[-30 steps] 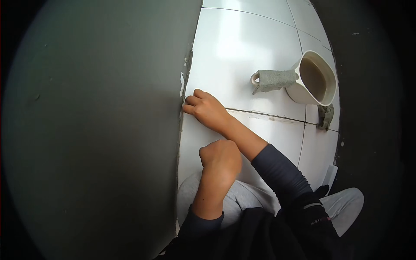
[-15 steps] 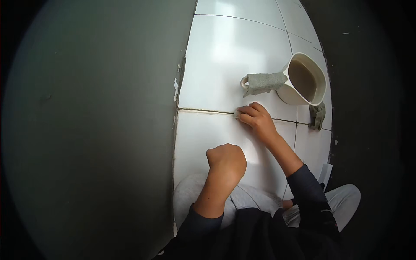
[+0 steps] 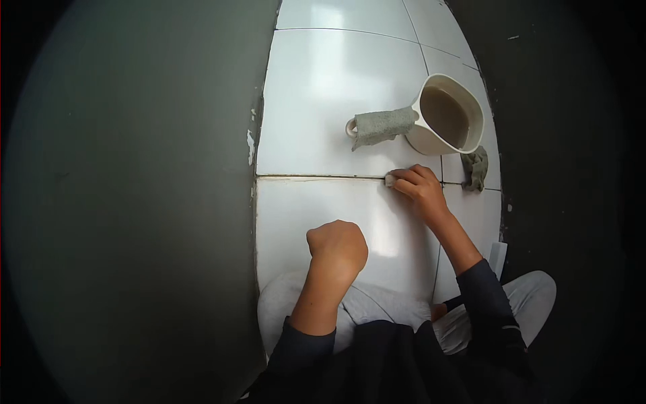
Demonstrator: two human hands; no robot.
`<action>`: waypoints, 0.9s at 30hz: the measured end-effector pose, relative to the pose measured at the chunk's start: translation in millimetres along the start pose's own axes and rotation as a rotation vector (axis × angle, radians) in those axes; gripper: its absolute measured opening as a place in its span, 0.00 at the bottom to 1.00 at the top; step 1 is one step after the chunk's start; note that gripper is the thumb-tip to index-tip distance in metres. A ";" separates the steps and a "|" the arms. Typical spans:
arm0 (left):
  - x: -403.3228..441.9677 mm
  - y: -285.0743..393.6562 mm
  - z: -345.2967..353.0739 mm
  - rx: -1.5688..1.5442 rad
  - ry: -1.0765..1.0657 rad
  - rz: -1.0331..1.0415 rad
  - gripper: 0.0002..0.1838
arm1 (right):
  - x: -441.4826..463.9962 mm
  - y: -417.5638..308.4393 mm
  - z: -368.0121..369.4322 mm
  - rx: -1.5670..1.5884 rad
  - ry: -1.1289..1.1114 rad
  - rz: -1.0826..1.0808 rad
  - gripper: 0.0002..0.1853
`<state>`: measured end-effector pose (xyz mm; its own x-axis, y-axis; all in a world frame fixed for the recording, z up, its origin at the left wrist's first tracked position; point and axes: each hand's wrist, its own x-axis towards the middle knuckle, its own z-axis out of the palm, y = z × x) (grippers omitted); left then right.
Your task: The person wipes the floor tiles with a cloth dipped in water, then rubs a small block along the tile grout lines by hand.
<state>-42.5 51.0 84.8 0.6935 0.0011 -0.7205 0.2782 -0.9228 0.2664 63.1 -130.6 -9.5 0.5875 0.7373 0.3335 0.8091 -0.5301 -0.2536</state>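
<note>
My right hand (image 3: 424,192) pinches a small whitish wad (image 3: 389,180) and presses it to the dark joint line between the white floor tiles (image 3: 336,101). What the wad is made of cannot be made out. Nearer my body, my left hand (image 3: 338,244) is curled into a fist above a tile; its fingers are turned away, so anything inside is hidden. Just beyond my right hand stands a cream plastic dipper (image 3: 426,139) with murky brown water (image 3: 444,118) in it. A grey-green cloth (image 3: 385,126) is wrapped over its handle.
A second dark cloth (image 3: 475,168) lies crumpled right of the dipper. Along the left runs a grey wall (image 3: 148,168) with chipped paint at its foot. A dark surface (image 3: 558,135) borders the tiles on the right. A white flat object (image 3: 498,258) lies near my knee.
My right hand has slid rightward along the joint with the wad, closer to the crossing joint. The left fist stays much the same. The whole view has shifted slightly.
</note>
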 end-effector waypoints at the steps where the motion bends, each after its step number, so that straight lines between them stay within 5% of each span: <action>1: 0.7 5.4 1.4 0.037 -0.020 0.018 0.14 | -1.9 0.8 -1.5 -0.008 0.012 -0.001 0.07; 8: 4.0 12.9 -3.4 -0.015 -0.014 0.050 0.14 | 56.1 -56.5 55.1 0.091 0.086 -0.110 0.06; 18: 8.3 13.4 -2.7 -0.035 -0.089 0.095 0.17 | -20.3 13.7 -8.4 -0.015 0.018 0.022 0.07; 27: 12.8 2.2 0.7 -0.041 -0.025 0.072 0.17 | 53.3 -58.8 51.3 0.084 0.067 -0.055 0.06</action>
<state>-33.4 48.7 75.8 0.6958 -0.0752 -0.7143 0.2553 -0.9036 0.3439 46.4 -38.6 -23.3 0.5439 0.7334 0.4078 0.8381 -0.4504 -0.3079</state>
